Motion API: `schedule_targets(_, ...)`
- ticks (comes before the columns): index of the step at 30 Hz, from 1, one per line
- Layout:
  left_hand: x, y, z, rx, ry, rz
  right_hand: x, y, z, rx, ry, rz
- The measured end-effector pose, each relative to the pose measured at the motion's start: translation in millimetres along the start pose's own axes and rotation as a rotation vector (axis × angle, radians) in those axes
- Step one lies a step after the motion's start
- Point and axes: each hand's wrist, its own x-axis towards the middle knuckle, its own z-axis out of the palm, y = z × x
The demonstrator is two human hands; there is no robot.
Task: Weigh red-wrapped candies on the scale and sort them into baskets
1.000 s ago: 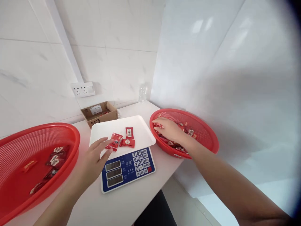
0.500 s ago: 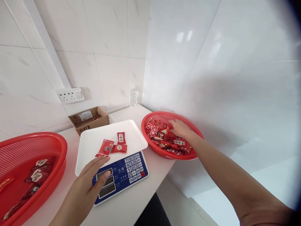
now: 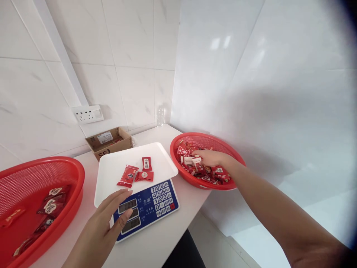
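My left hand [image 3: 113, 219] is open, fingers stretched, over the left end of the blue control panel [image 3: 146, 201] of a digital scale, partly hiding its displays. Three red wrapped candies [image 3: 127, 176] lie on the scale's white tray [image 3: 108, 167]. My right hand [image 3: 210, 158] reaches into the right red basket [image 3: 241, 158], its fingers curled on a red-and-white wrapped candy [image 3: 196, 163]. Many other red packets surround those fingers and partly hide what is under them.
At the left stands a second red basket [image 3: 79, 175] with several dark-red packets and an orange one. A cardboard box [image 3: 115, 145] sits behind the scale, below a wall socket [image 3: 88, 114]. A clear plastic bottle [image 3: 160, 117] stands in the back corner; a wall borders the right.
My right hand has shifted slightly left and lower among the packets, and a red-and-white one now shows at its fingers. My left hand stays over the scale. The view has shifted a little.
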Motion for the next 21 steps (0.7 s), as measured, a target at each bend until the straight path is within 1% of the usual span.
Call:
schedule_targets(3, -1, 0, 0.6, -0.002, 0.017, 0.030, -3, -1, -11, 0.011, -0.020, 0.036)
schedule_targets(6, -2, 0, 1.6, 0.003, 0.029, 0.054, -2, -3, -17, 0.028, 0.007, 0.049)
schedule_targets(9, -3, -2, 1.3, 0.012, 0.029, 0.064, 1, -2, -17, 0.047, 0.039, 0.048)
schedule_targets(17, -4, -4, 1.2, 0.018, 0.034, 0.092, 6, 10, -13, 0.082, 0.074, -0.031)
schedule_targets(21, -3, -2, 2.8, 0.018, 0.026, 0.103, 4, 14, -14, 0.070, 0.052, -0.039)
